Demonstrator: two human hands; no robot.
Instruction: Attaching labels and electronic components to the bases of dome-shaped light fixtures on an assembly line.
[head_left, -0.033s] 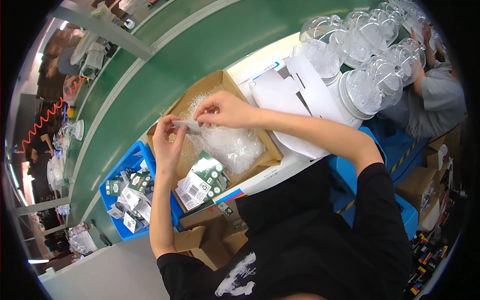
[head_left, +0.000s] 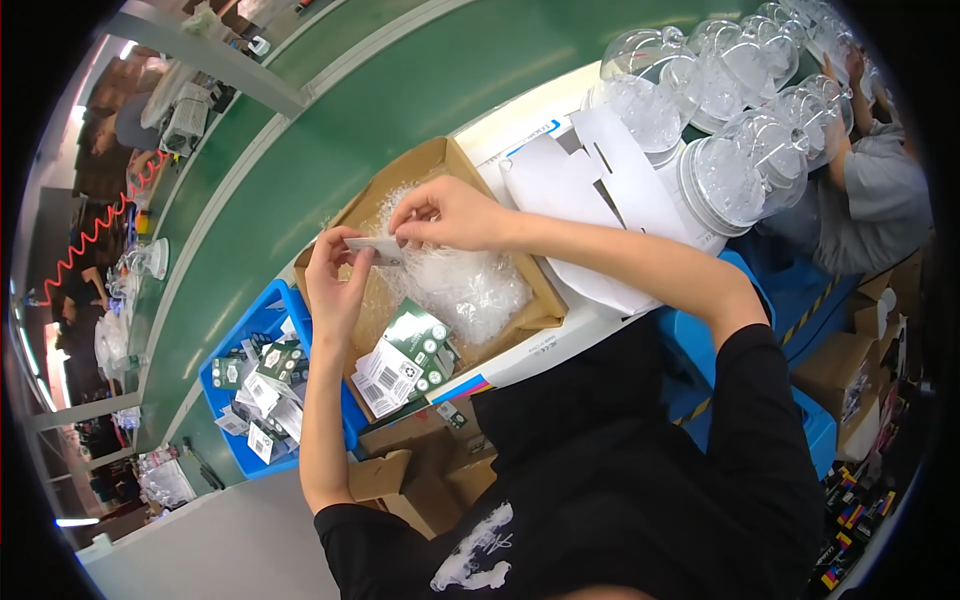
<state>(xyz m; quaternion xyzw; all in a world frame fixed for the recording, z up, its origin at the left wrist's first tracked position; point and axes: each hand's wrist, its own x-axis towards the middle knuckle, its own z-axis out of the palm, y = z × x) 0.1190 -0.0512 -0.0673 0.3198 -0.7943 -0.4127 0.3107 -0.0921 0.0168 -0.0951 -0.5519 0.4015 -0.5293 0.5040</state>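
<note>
My left hand (head_left: 338, 280) pinches a small white card (head_left: 374, 245) between thumb and fingers, above an open cardboard box. At the card's right end my right hand (head_left: 452, 212) has its fingertips pressed together; what lies between them is too small to make out. Below both hands, a heap of thin clear plastic pieces (head_left: 470, 295) fills much of the cardboard box (head_left: 545, 300). Green and white printed cards (head_left: 410, 345) lie in a stack at the box's near left corner, under my hands.
Left of the box, a blue bin (head_left: 232, 448) holds several loose green and white cards. White cut sheets (head_left: 560, 185) lie to the right. Several clear domes on white bases (head_left: 725, 185) stand at the far right, near another person (head_left: 880, 190). Behind runs a green surface (head_left: 400, 95).
</note>
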